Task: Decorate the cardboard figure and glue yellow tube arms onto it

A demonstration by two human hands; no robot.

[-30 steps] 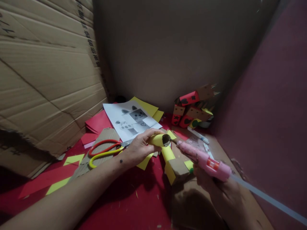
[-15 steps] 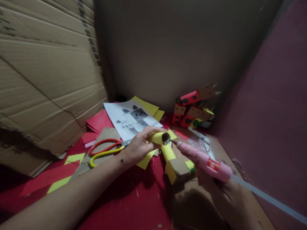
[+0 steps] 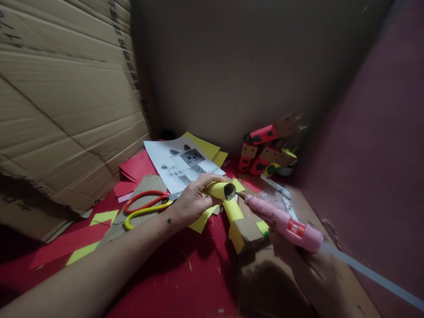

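My left hand (image 3: 195,198) is closed round a short yellow paper-covered tube (image 3: 217,190), its open brown end turned to the right. From the right, my right hand (image 3: 301,260) grips a pink glue gun (image 3: 281,221), its fingers partly hidden below the body. The gun's metal nozzle meets the rim of the tube; whether glue is coming out is too small to tell. A clear glue stick (image 3: 371,274) trails from the gun's back. Below the tube lies a yellow and brown cardboard piece (image 3: 245,234).
Scissors (image 3: 145,207) with red and yellow handles lie left of my left hand. Behind are a printed animal sheet (image 3: 180,159) and red paper (image 3: 137,168). Decorated cardboard tubes (image 3: 265,150) are stacked at back right, near a white marker (image 3: 276,186). A large cardboard sheet (image 3: 66,97) stands left.
Almost nothing differs. Both hands keep their holds, and the glue gun's nozzle stays at the tube's end; the whole view has shifted very slightly.
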